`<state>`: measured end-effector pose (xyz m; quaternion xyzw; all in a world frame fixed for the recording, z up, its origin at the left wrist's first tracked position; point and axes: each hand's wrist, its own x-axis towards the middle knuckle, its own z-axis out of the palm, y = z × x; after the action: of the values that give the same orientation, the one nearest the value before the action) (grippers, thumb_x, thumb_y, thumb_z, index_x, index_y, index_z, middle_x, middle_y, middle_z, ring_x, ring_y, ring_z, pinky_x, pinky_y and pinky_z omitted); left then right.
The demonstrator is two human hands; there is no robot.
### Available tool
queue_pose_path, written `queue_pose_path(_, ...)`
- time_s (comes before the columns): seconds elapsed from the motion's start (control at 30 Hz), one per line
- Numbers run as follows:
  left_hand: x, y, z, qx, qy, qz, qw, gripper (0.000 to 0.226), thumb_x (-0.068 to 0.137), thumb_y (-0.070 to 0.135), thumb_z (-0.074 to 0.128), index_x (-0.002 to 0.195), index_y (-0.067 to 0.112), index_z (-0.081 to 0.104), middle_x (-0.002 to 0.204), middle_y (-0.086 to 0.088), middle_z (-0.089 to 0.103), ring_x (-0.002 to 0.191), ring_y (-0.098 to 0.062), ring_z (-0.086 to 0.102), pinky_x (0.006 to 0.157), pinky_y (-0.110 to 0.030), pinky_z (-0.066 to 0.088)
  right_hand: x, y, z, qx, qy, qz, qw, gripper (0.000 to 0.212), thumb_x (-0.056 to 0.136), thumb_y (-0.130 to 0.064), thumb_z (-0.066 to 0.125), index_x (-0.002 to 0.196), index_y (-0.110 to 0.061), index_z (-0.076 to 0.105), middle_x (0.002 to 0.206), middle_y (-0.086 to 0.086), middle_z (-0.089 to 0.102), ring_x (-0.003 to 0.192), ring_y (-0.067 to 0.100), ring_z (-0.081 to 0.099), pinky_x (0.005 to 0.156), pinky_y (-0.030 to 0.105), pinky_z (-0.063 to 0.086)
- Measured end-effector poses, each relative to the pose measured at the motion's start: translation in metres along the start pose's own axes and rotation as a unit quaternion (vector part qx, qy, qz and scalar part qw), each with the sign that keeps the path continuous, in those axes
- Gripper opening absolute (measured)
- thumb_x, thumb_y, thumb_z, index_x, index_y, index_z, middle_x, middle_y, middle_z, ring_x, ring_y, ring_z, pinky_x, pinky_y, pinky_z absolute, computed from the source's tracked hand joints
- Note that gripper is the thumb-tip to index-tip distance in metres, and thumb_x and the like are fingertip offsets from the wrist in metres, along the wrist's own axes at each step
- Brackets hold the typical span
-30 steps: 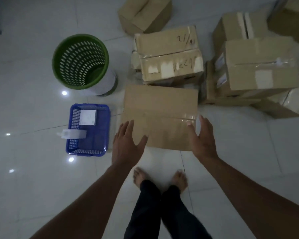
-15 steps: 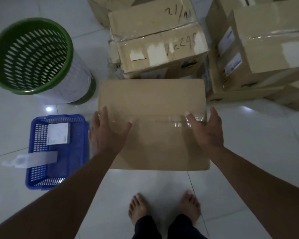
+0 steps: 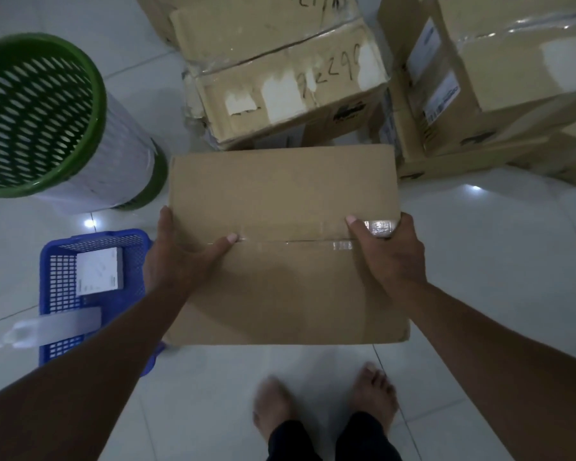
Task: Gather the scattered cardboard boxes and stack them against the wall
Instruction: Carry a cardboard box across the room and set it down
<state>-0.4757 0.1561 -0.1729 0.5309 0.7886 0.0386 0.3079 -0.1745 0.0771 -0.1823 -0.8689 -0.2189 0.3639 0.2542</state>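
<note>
A plain taped cardboard box (image 3: 280, 194) lies in front of me over the white tiled floor. My left hand (image 3: 177, 261) grips its left side, thumb laid on the top along the tape seam and fingers wrapped over the edge. My right hand (image 3: 389, 257) grips the right side the same way. Whether the box is off the floor I cannot tell. Just behind it sits a worn box with handwriting and torn labels (image 3: 280, 78). To the right stands a pile of labelled boxes (image 3: 499, 68).
A green perforated waste bin (image 3: 47, 121) stands at the left. Below it a blue plastic basket (image 3: 60, 294) holds a white card and a pale strip, close to my left forearm. My bare feet (image 3: 326, 404) stand on the tiles just behind the box.
My hands went from hovering open above the box to closing on its two sides. The view came nearer to the boxes as I bent down.
</note>
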Motion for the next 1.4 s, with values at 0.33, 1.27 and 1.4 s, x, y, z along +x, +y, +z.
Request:
queue_pose_path(0.33,-0.088,0.058,-0.015,0.048,-0.059,0.042,0.996,0.13,0.06,0.085,0.074,0.162,0.034,0.011,0.159,-0.01,0.042,0.142,-0.039,0.043,0.113,-0.053,0.039,-0.071,0.025,-0.112,0.031,0.067,0.055,0.996,0.066,0.081,-0.069,0.071,0.128,-0.027,0.055,0.116,-0.002,0.067,0.103,0.027,0.063,0.082,0.032,0.045)
queue_pose_path(1.27,-0.475,0.495,-0.011,0.135,-0.212,0.516,0.819,0.128,0.048,0.098,0.067,0.152,0.034,0.029,0.14,-0.001,0.059,0.126,-0.031,0.06,0.1,-0.052,0.051,-0.297,0.109,-0.555,0.231,0.419,0.309,0.822,0.082,0.081,-0.08,0.059,0.14,-0.025,0.045,0.131,0.009,0.063,0.117,0.036,0.06,0.096,0.045,0.046)
queue_pose_path(1.4,-0.531,0.536,0.007,0.15,-0.246,0.561,0.776,0.125,0.056,0.088,0.074,0.156,0.03,0.026,0.141,-0.005,0.059,0.127,-0.031,0.059,0.1,-0.043,0.05,-0.317,0.123,-0.593,0.243,0.457,0.349,0.782,0.084,0.081,-0.081,0.059,0.14,-0.022,0.046,0.133,0.01,0.063,0.121,0.036,0.059,0.099,0.045,0.045)
